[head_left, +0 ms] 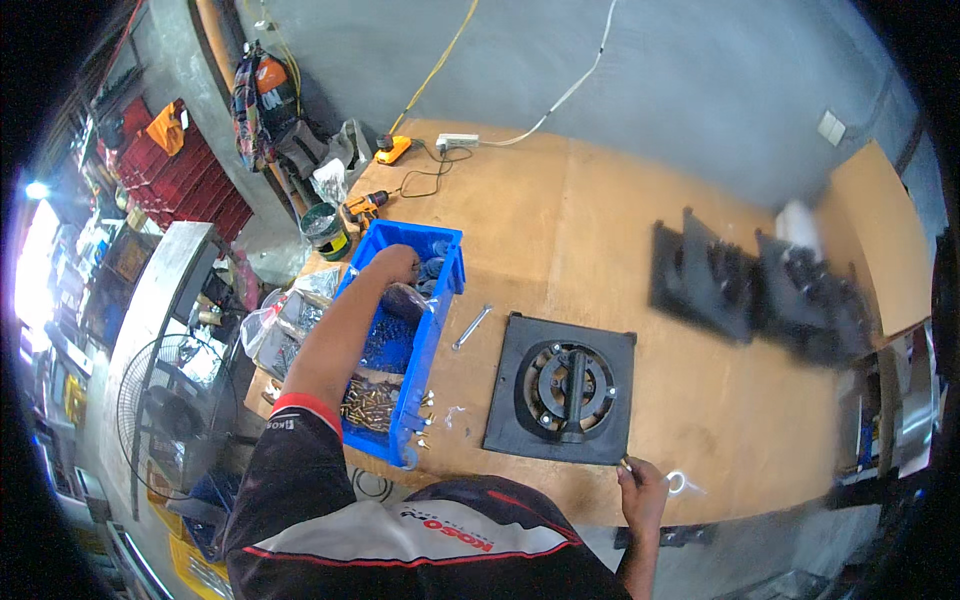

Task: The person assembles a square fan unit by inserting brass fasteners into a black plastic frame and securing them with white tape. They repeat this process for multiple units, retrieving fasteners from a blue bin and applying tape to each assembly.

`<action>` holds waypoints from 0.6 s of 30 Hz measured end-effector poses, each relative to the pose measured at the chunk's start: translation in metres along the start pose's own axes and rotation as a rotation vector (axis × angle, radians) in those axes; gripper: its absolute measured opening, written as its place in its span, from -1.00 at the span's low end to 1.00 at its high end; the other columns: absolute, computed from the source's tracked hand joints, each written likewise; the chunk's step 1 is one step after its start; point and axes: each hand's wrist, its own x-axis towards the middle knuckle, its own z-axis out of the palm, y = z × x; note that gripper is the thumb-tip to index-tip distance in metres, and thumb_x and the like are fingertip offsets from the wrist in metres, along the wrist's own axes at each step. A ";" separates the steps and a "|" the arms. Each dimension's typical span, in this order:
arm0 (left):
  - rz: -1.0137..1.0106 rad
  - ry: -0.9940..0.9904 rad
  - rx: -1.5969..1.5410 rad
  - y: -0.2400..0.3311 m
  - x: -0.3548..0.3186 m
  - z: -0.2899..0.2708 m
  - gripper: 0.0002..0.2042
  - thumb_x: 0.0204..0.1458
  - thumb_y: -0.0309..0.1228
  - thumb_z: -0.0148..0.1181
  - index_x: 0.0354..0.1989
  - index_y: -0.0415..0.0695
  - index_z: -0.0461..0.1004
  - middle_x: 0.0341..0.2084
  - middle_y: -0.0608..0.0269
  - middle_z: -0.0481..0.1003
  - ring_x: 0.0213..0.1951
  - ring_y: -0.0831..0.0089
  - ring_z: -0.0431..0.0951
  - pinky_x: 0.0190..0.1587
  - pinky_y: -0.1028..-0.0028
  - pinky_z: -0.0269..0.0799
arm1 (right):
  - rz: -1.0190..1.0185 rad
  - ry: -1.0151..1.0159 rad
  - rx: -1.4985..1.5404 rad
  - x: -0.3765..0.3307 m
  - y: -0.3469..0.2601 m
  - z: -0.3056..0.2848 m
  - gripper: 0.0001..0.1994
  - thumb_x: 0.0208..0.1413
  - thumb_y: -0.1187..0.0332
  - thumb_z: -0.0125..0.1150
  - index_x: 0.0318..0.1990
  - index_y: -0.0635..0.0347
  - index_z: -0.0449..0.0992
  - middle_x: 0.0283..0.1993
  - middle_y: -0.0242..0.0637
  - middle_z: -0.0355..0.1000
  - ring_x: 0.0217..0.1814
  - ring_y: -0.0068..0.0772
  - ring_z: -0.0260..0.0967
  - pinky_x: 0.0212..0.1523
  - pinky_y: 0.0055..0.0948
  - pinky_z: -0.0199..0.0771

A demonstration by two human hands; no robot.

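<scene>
My left hand reaches down into the far part of a long blue bin, beside grey round parts. Its fingers are mostly hidden, so what they hold does not show. Small dark hardware lies in the bin's middle section and brass-coloured bolts fill the near one. At the near right corner of a black square plate, my right hand pinches a small brass-coloured bolt. A round ringed fitting with a raised bar is set in the plate's middle.
A wrench lies between bin and plate on the wooden table. Loose bolts sit along the bin's right side. A white ring is near my right hand. Blurred black assemblies stand right; a cordless drill lies far left.
</scene>
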 end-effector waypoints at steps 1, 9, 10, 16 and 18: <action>-0.002 0.092 -0.002 -0.004 -0.003 0.000 -0.77 -0.16 -0.33 0.28 -0.36 -0.21 0.64 -0.31 -0.12 0.61 -0.18 0.00 0.63 -0.11 0.08 0.53 | -0.007 -0.018 0.004 -0.004 -0.001 0.001 -0.77 0.03 0.39 0.37 -0.18 0.32 0.62 -0.31 0.00 0.57 -0.32 -0.03 0.55 -0.25 -0.23 0.53; 0.096 0.242 -0.750 0.152 -0.141 -0.052 -0.82 0.05 -0.39 0.27 -0.23 -0.18 0.47 -0.35 0.11 0.57 -0.31 0.29 0.59 -0.28 0.21 0.47 | 0.175 -0.119 0.094 -0.007 -0.004 0.033 -0.71 0.09 0.28 0.35 -0.11 0.29 0.63 -0.25 -0.02 0.60 -0.26 -0.06 0.57 -0.19 -0.24 0.53; 0.108 0.077 -0.705 0.190 -0.155 -0.038 -0.79 0.05 -0.37 0.27 -0.18 -0.16 0.49 -0.35 0.11 0.57 -0.27 0.30 0.60 -0.23 0.21 0.49 | 0.211 -0.109 0.172 -0.012 0.009 0.050 -0.70 0.10 0.27 0.35 -0.10 0.29 0.63 -0.23 -0.03 0.61 -0.25 -0.12 0.58 -0.18 -0.27 0.53; 0.644 -0.021 -0.605 0.322 -0.162 0.096 -0.71 0.06 -0.25 0.32 -0.06 -0.03 0.57 -0.12 0.07 0.51 -0.03 0.10 0.55 0.00 0.21 0.49 | 0.453 -0.089 0.389 -0.025 0.024 0.100 -0.69 0.09 0.28 0.37 -0.09 0.31 0.63 -0.26 -0.04 0.62 -0.26 -0.34 0.59 -0.18 -0.38 0.54; 0.690 0.110 -0.562 0.331 -0.158 0.107 -0.73 0.05 -0.26 0.32 -0.09 -0.02 0.58 -0.06 0.08 0.48 -0.07 0.07 0.54 -0.01 0.20 0.50 | 0.412 -0.066 0.375 -0.027 0.018 0.096 -0.68 0.09 0.27 0.38 -0.09 0.31 0.62 -0.29 -0.05 0.62 -0.29 -0.35 0.58 -0.21 -0.38 0.54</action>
